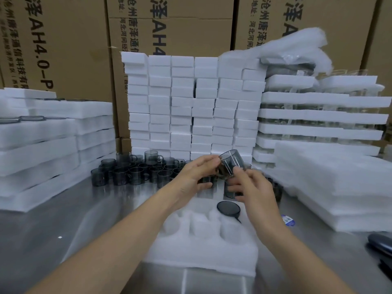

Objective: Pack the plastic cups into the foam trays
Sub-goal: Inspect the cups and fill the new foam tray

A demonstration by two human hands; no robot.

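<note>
A tilted smoky-grey cup (231, 163) is gripped by the curled fingers (209, 160) of the left hand (196, 175) at its side and by those of the right hand (253, 188) at its base. It is held above the far edge of the foam tray (201, 249), where a seated cup (228, 208) is lodged in one pocket. Loose cups (131, 172) are clustered on the bench (63, 230) beyond, backed by stacked foam blocks (191, 107).

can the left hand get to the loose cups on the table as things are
Probably yes: the loose cups stand uncovered beside the left hand, nothing between. But it pinches the tilted cup with the right hand and must release first.
</note>
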